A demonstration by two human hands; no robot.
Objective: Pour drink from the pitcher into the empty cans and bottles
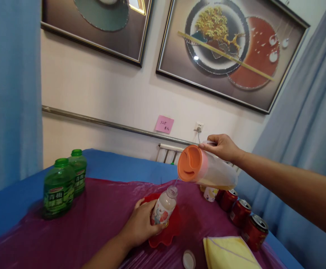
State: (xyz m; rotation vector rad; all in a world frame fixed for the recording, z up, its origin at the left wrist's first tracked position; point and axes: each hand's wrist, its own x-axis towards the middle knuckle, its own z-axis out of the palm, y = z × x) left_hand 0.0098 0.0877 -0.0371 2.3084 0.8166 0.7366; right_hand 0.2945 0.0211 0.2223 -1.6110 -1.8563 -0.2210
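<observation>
My left hand (142,223) is wrapped round a small clear bottle (165,205) with a fruit label, tilted and open at the top. Beneath the bottle lies a red wavy-edged dish (174,224). My right hand (222,147) grips the handle of a translucent pitcher (217,172) with an orange lid (190,163). The pitcher is tipped on its side, its lid end just above the bottle's mouth. A thin stream runs from the lid down to the bottle. Some yellowish liquid shows along the pitcher's lower side.
Two green bottles (58,188) stand at the left. Several red cans (255,231) line the right side, beside a small labelled container (210,194). A folded yellow cloth (230,253) and a white cap (189,259) lie at the front on the purple sheet (104,209).
</observation>
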